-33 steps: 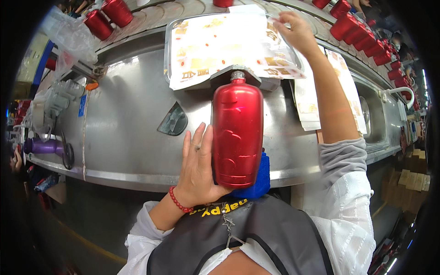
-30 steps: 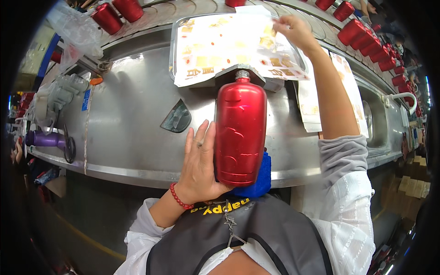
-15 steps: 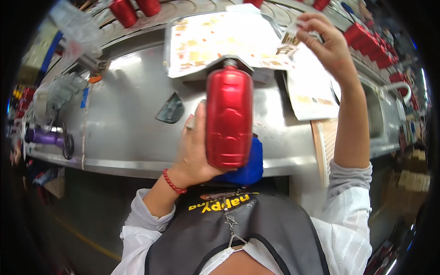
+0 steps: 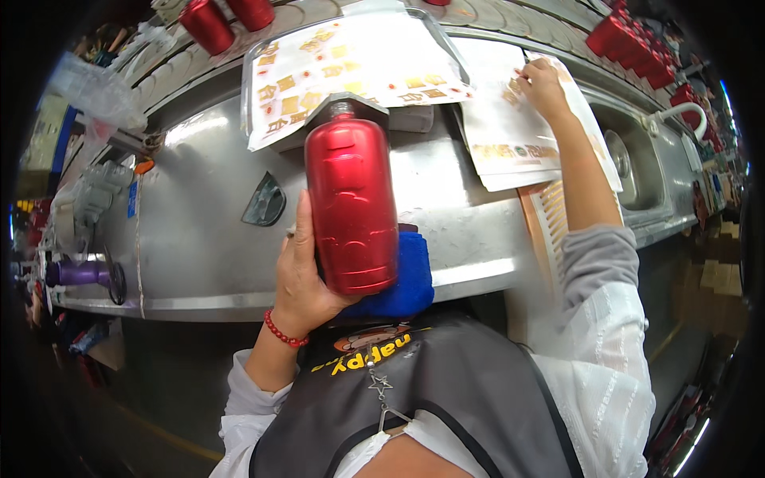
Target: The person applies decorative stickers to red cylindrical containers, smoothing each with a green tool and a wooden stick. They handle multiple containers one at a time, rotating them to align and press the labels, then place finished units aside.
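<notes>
A glossy red bottle (image 4: 351, 207) with a bare metal threaded neck lies tilted away from me. My left hand (image 4: 299, 271) grips its lower left side and base, thumb along the side. The neck end rests at a dark-edged support (image 4: 374, 103). Over white printed sheets (image 4: 514, 163) at the right, my right hand (image 4: 546, 89) is closed in a pinch. By its fingertips is a small decal (image 4: 510, 92) with gold marks; where the decal ends and the sheet begins is hard to tell. Beneath the bottle is a folded blue cloth (image 4: 410, 275).
A tray (image 4: 247, 95) holds a sheet of gold and red decals (image 4: 351, 60). A dark scraper-like piece (image 4: 264, 199) lies on the steel counter (image 4: 191, 239). A sink (image 4: 649, 171) is at right, a purple bottle (image 4: 76, 272) at left. Red bottles (image 4: 207, 28) stand on the conveyor behind.
My right hand has come down from above the tray's right edge onto the white sheets, with the decal by its fingers. The bottle stays in my left hand; the whole view has shifted.
</notes>
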A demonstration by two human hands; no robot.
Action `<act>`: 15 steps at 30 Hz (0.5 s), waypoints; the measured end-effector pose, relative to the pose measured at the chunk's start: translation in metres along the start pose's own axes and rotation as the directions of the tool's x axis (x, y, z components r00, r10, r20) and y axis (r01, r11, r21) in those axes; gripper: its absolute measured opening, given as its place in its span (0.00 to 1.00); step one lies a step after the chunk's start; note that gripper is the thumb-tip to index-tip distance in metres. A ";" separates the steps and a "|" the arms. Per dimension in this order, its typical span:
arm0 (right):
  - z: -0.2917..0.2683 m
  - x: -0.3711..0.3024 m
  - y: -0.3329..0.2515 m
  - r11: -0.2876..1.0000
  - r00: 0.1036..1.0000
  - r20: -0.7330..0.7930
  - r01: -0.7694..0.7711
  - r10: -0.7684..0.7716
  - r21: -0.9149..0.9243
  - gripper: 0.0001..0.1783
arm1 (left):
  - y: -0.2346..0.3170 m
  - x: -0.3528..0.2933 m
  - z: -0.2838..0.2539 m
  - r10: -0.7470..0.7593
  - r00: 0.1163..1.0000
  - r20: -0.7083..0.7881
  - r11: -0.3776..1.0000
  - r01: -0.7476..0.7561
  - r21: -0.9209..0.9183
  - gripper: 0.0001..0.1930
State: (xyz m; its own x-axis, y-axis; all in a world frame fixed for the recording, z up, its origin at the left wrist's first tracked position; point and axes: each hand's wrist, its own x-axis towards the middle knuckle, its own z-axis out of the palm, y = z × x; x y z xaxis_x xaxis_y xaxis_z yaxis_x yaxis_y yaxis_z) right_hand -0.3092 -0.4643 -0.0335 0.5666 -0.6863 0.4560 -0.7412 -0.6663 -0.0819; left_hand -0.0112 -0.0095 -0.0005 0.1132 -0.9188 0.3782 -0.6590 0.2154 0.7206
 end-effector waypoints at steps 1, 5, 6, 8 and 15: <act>-0.016 0.005 -0.011 0.996 0.997 -0.020 0.075 -0.074 0.040 0.08 | 0.001 -0.001 -0.001 -0.009 1.000 -0.014 0.999 0.009 0.035 0.68; -0.097 0.000 -0.085 0.943 0.972 -0.120 0.228 -0.204 0.244 0.07 | 0.002 0.002 0.000 0.055 0.995 -0.078 0.993 -0.046 0.113 0.66; -0.114 -0.005 -0.111 0.920 0.968 -0.127 0.246 -0.216 0.306 0.07 | 0.001 0.003 0.001 0.097 0.991 -0.089 0.989 -0.086 0.118 0.66; -0.153 -0.016 -0.166 0.808 0.984 -0.029 0.163 -0.178 0.566 0.07 | 0.002 0.005 -0.003 0.110 0.990 -0.091 0.986 -0.097 0.137 0.67; -0.179 -0.034 -0.271 0.479 0.890 0.017 0.228 -0.455 0.848 0.09 | 0.001 0.001 -0.010 0.017 0.999 0.035 1.000 -0.017 0.001 0.65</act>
State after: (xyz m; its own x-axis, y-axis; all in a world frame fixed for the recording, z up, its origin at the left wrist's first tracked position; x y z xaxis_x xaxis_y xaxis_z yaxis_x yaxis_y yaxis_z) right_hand -0.1917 -0.2080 0.1320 0.8477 -0.3132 0.4281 0.0797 -0.7227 -0.6865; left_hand -0.0043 -0.0065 0.0062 0.0763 -0.9259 0.3700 -0.6615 0.2307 0.7136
